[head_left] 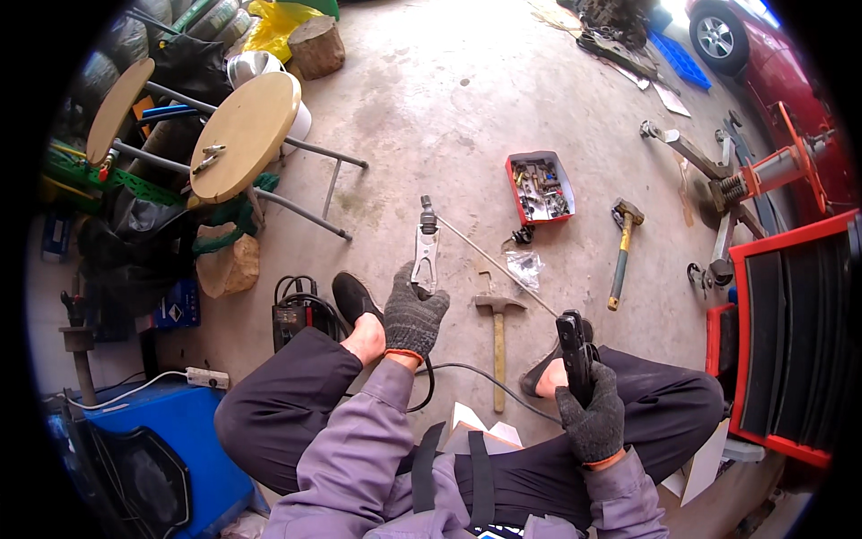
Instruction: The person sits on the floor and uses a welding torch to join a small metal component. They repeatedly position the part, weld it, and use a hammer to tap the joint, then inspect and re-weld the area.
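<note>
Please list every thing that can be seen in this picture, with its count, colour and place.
metal bracket: 1, silver, in left hand
rod: 1, grey, from bracket to right hand
tool handle: 1, black, in right hand
hammers: 2, floor ahead
parts box: 1, red, floor beyond
stools: 2, tan tops, upper left
charger: 1, black, by left foot
car: 1, red, upper right
left hand: grey glove
right hand: grey glove

Coarse grey knit gloves worn on left hand [414, 316] and right hand [593, 418], dull bare metal bracket [426, 256] gripped by left, matt black holder [573, 352] in right, rough stained concrete floor [431, 108] beyond
</note>
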Motion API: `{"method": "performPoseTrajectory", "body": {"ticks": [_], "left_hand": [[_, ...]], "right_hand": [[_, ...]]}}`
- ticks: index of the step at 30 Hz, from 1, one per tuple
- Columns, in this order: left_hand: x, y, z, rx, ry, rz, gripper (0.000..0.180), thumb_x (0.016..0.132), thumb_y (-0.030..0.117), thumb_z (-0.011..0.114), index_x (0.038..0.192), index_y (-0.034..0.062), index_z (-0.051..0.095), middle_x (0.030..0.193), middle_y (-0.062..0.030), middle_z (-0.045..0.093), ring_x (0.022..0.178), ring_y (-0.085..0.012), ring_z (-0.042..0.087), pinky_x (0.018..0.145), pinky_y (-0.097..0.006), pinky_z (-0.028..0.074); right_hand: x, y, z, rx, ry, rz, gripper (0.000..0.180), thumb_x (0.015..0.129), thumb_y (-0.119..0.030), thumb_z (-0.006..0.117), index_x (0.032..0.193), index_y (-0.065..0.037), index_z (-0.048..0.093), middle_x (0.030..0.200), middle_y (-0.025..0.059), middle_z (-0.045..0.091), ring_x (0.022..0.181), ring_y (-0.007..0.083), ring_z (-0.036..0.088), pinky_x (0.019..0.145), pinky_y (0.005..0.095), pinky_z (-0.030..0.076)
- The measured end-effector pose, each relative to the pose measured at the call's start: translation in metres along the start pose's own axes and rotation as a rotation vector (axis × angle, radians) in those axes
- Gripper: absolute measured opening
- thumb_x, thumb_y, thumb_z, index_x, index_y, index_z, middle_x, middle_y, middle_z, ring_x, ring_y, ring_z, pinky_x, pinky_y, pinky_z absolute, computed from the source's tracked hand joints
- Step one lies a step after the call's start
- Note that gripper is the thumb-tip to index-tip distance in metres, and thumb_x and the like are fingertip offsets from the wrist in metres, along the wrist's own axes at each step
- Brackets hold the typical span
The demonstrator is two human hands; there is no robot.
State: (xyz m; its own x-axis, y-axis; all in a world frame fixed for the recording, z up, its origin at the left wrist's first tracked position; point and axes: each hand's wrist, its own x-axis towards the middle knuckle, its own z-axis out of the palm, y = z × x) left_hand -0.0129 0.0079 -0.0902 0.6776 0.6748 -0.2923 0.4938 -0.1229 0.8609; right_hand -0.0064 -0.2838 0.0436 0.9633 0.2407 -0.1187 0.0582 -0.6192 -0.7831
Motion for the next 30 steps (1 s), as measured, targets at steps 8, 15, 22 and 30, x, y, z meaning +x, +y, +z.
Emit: {"method": "performPoseTrajectory", "body": {"ticks": [8, 15, 22, 30], "left_hand": [[0.0, 0.002, -0.003, 0.033, -0.026, 0.015, 0.069, 0.076, 0.018, 0.078, 0.137, 0.0057, 0.049, 0.081, -0.0075, 0.063, 0.07, -0.0199, 0.063, 0.067, -0.036, 0.052], [-0.001, 0.027, -0.01, -0.136, -0.087, -0.16, 0.064, 0.08, 0.012, 0.076, 0.136, 0.0053, 0.048, 0.073, -0.004, 0.058, 0.052, -0.0153, 0.057, 0.046, -0.032, 0.047], [0.008, -0.001, -0.006, 0.022, -0.065, -0.023, 0.067, 0.077, 0.02, 0.08, 0.135, 0.0061, 0.051, 0.075, -0.003, 0.059, 0.066, -0.0166, 0.058, 0.063, -0.034, 0.05], [0.004, 0.005, -0.004, 0.008, -0.053, -0.026, 0.068, 0.076, 0.02, 0.08, 0.135, 0.0046, 0.05, 0.08, -0.0035, 0.06, 0.071, -0.0165, 0.059, 0.066, -0.033, 0.05]], "right_hand": [[0.001, 0.0, -0.002, -0.024, -0.036, 0.039, 0.041, 0.084, -0.019, 0.079, 0.114, -0.001, 0.058, 0.092, 0.017, 0.069, 0.081, 0.0256, 0.071, 0.074, 0.0364, 0.055], [0.002, 0.0, -0.001, 0.035, -0.002, 0.014, 0.04, 0.085, -0.017, 0.078, 0.116, -0.001, 0.058, 0.09, 0.0145, 0.071, 0.08, 0.0214, 0.07, 0.074, 0.035, 0.056], [0.002, -0.003, 0.001, 0.062, 0.007, 0.039, 0.038, 0.087, -0.018, 0.078, 0.116, -0.001, 0.059, 0.093, 0.0134, 0.071, 0.081, 0.0198, 0.07, 0.075, 0.0335, 0.055], [0.001, 0.0, 0.0, 0.017, 0.013, 0.039, 0.039, 0.085, -0.012, 0.076, 0.117, -0.001, 0.057, 0.095, 0.0092, 0.065, 0.082, 0.0154, 0.062, 0.076, 0.0311, 0.052]]}}
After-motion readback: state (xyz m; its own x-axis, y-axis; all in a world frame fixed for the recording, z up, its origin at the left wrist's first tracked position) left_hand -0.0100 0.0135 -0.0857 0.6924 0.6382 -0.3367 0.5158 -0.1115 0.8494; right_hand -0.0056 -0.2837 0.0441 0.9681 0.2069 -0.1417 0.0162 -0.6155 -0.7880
